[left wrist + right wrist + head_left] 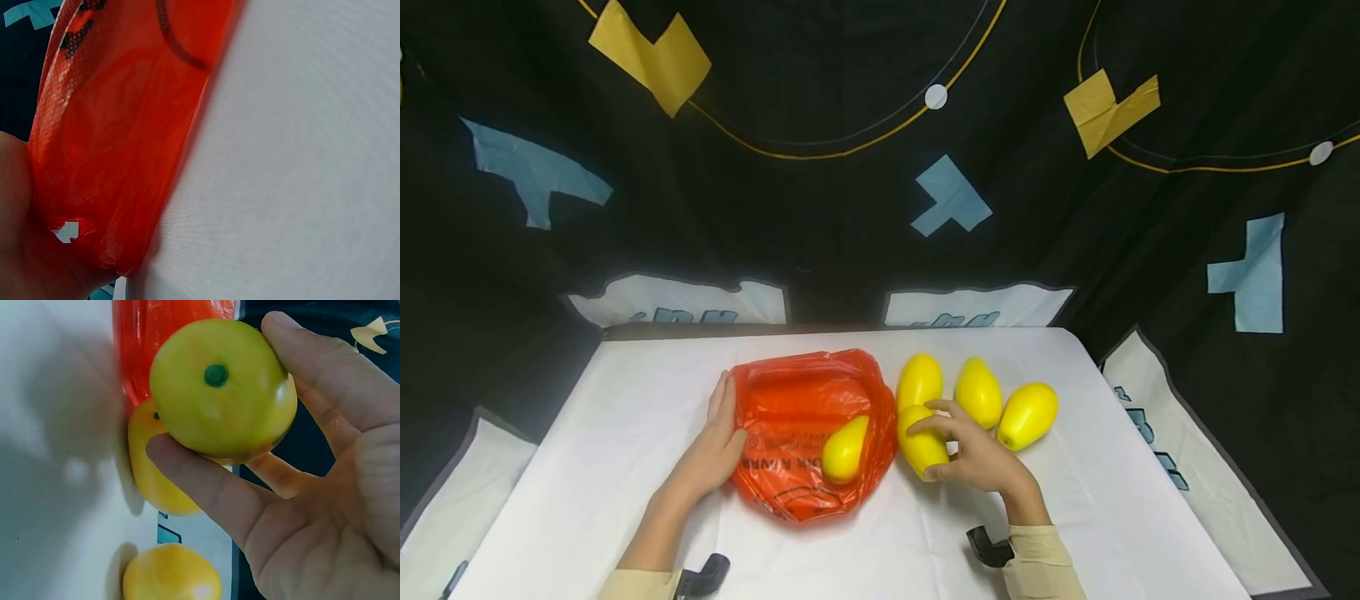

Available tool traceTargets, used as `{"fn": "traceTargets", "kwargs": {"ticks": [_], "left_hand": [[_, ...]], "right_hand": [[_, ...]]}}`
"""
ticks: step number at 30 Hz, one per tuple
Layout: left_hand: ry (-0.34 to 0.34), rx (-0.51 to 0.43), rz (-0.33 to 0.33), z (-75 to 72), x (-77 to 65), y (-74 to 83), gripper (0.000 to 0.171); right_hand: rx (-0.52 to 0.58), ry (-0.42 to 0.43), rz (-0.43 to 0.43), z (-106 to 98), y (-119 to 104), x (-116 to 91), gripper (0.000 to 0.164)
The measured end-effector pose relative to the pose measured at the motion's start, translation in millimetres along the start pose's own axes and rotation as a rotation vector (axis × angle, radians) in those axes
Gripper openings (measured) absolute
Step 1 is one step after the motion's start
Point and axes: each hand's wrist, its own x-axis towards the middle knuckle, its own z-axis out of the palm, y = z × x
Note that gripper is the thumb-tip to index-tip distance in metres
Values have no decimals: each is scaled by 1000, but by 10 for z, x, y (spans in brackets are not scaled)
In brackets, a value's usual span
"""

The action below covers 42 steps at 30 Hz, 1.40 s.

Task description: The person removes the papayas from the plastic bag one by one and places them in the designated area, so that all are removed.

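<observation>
My left hand (pixel 718 442) holds the left edge of a red plastic bag (pixel 805 383) with dark print; in the left wrist view the bag (pixel 125 144) stretches up from my thumb (pixel 12 194). A yellow mango-shaped fruit (pixel 842 454) shows at the bag's opening, red film lapping its right side. Just right of the bag, my right hand (pixel 981 454) grips another yellow mango-shaped fruit (pixel 919 442) between thumb and fingers. The right wrist view shows this fruit (pixel 219 419) with a green stem spot, raised in front of another one.
Three more yellow fruits lie on the white table: one (pixel 919 379) behind the gripped fruit, one (pixel 978 392) beyond my right hand, and one (pixel 1028 415) farthest right. A black curtain (pixel 842 225) with taped shapes hangs behind the table's far edge.
</observation>
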Motion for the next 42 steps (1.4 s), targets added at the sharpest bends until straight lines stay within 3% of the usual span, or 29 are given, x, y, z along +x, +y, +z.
{"fn": "traceTargets", "kwargs": {"ticks": [12,28,35,42], "left_hand": [[-2,8,-15,-9,3,14,82],[-4,7,-16,-10,10,19,82],[-10,6,-17,-9,7,25,82],[-13,7,-12,-20,4,33,82]], "right_hand": [[-15,-43,42,71,73,-67,55],[-2,-33,93,119,113,-145,54],[14,0,111,82,117,-199,51],[-19,116,73,-35,90,-227,60]]}}
